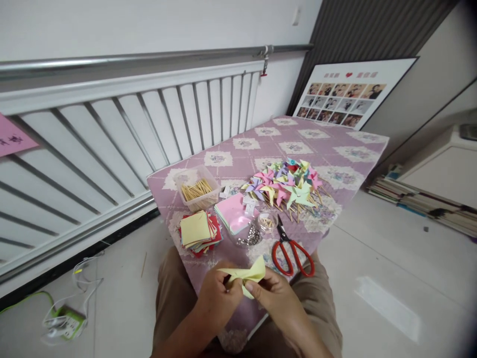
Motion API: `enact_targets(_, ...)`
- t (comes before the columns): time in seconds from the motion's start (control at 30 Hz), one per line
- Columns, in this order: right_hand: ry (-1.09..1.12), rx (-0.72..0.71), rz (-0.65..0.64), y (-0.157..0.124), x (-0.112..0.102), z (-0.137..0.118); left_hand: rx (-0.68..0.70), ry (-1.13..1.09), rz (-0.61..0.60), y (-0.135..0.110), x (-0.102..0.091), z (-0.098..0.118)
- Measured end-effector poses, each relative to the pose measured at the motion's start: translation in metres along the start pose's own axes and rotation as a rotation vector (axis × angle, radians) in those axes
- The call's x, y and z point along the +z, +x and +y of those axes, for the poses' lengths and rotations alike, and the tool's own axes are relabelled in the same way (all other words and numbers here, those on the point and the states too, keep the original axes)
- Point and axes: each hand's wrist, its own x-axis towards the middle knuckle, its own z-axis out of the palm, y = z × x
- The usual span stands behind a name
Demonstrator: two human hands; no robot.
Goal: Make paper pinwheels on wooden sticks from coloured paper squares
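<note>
A folded sheet of pale yellow paper (246, 275) is pinched between both my hands just above my knees, at the near edge of the low table (335, 149). My left hand (217, 297) grips its left side with curled fingers. From the right, my right hand (274, 293) closes thumb and fingers on it. Red-handled scissors (290, 251) lie just beyond my right hand. A stack of coloured paper squares (198, 231) sits beyond my left hand.
On the purple patterned cloth lie a heap of finished paper pinwheels (286, 186), a clear box of wooden sticks (197, 191), pink sheets (234, 211) and a small dish of pins (266, 221). A white radiator (112, 134) stands left, a photo board (346, 94) behind, books (421, 201) right.
</note>
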Motion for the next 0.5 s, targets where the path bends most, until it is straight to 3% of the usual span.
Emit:
enact_targets(0.17, 0.01, 0.042, 0.046, 0.004, 0.006, 0.006, -0.024, -0.005, 0.005, 0.002, -0.001, -0.01)
enact_targets(0.5, 0.073, 0.119, -0.009, 0.009, 0.009, 0.018, 0.048, 0.013, 0.031, 0.0, -0.004, -0.021)
